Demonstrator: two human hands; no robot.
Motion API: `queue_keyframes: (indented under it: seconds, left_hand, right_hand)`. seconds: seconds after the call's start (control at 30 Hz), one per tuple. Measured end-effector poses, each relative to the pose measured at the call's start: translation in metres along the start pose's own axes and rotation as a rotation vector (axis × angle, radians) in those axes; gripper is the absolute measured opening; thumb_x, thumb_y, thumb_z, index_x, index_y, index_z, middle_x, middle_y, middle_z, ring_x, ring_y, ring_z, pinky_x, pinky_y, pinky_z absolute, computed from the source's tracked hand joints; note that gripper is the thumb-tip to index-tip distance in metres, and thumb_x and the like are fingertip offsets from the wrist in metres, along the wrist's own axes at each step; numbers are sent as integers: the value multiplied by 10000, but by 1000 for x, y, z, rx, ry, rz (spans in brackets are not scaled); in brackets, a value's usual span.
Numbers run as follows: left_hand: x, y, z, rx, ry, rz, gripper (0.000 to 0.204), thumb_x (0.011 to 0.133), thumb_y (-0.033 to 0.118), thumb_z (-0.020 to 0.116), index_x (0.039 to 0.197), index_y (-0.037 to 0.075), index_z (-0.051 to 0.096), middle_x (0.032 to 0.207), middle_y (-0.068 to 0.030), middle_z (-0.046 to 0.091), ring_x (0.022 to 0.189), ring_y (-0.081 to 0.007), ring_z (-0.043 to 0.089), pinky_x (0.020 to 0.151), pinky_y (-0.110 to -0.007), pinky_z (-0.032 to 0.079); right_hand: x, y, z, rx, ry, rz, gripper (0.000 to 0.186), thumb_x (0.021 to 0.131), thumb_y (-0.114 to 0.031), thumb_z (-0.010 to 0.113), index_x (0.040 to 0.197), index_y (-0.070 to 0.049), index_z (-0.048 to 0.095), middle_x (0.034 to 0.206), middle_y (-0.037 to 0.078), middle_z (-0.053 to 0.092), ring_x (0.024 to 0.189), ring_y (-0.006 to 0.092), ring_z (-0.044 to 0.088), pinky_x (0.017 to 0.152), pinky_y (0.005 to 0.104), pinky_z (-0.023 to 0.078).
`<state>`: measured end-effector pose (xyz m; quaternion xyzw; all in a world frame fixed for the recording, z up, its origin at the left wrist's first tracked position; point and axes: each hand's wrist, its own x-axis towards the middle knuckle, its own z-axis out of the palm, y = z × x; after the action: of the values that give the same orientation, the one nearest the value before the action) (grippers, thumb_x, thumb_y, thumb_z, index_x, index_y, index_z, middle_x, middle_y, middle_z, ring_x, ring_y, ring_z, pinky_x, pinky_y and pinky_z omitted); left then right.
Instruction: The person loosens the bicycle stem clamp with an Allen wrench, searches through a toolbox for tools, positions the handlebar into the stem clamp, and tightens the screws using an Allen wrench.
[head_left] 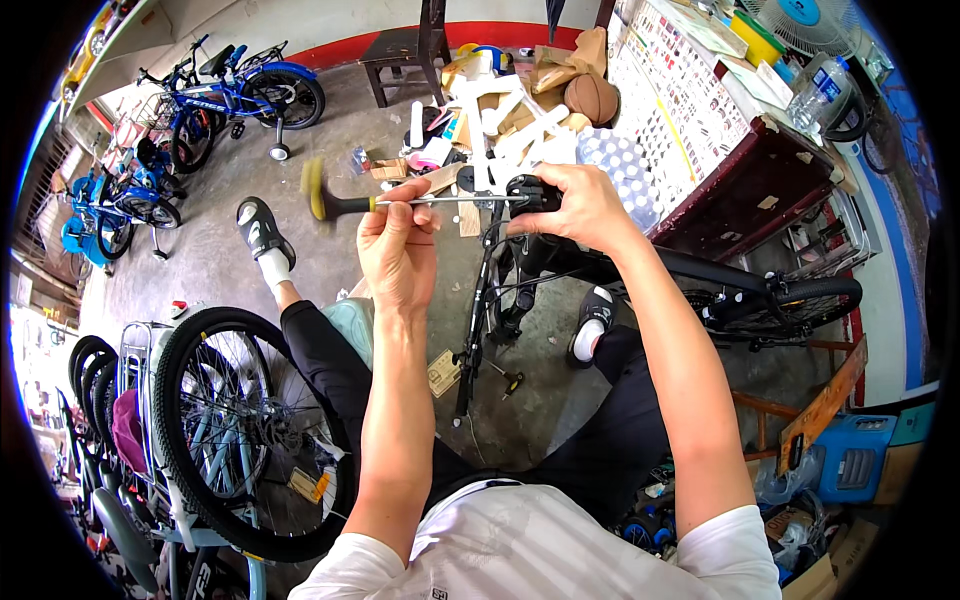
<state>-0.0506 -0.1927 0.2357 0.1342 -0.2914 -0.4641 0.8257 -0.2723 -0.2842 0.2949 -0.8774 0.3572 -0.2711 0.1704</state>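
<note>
My left hand [400, 235] pinches the metal shaft of a T-handle hex key with a black-and-yellow handle [345, 203]. The handle's yellow end is smeared by motion. Level across my front, the shaft reaches to a black bicycle part [530, 195], whose exact kind I cannot make out. My right hand [585, 205] closes around that part from the right; its fingertips are partly hidden. Just below both hands, a bicycle handlebar [480, 300] runs toward me between my legs. The black bicycle [700, 268] it belongs to extends off to the right.
A second T-handle tool [513, 382] lies on the floor beside the handlebar. Cardboard, packaging and a basketball [592, 97] are piled ahead. A loose wheel [215, 430] stands at my left, blue bicycles [245, 95] farther off. At right are a dark red cabinet [755, 195] and a blue case [855, 455].
</note>
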Motion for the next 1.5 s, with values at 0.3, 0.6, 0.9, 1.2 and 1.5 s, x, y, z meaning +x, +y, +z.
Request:
queue_keyframes:
  seconds: [0.3,0.6,0.9,1.2,1.5]
  left_hand:
    - [4,-10,18,-25,17,-11,211,987,255,660,1134,104,679,1027,-69,699,730,-95,574,638,-254,486]
    - [3,-9,7,71,119,-26,212,1009,278,631,1118,97,652,1088,-106,711,700,-101,568,652,-276,516]
    - [-10,-3,42,-32,146,-62,270,1036,234,592,1209,30,631,1157,-146,711,861,-150,691,736,-301,571]
    - [-2,-16,15,8,27,-11,275,1031,254,601,1209,45,615,1142,-149,714,851,-127,676,714,-280,569]
    - [-6,-6,31,108,60,59,233,1080,248,496,1232,85,563,1123,-132,694,918,-180,683,772,-312,555]
  right_hand:
    - [-1,3,2,15,-14,47,621,626,-624,854,856,-70,696,775,98,682,753,300,670,705,399,515]
    - [1,2,2,37,-6,29,622,623,-619,860,853,-64,698,774,104,681,754,301,670,705,397,514]
    - [-1,8,5,35,12,18,614,626,-630,852,837,-77,691,766,98,676,754,307,669,703,405,515]
    - [-1,8,6,7,52,-47,635,630,-637,842,819,-54,675,781,116,682,766,323,673,710,408,516]
    - [-1,9,6,10,38,-32,617,640,-620,842,872,-64,711,823,121,704,801,318,683,741,404,519]
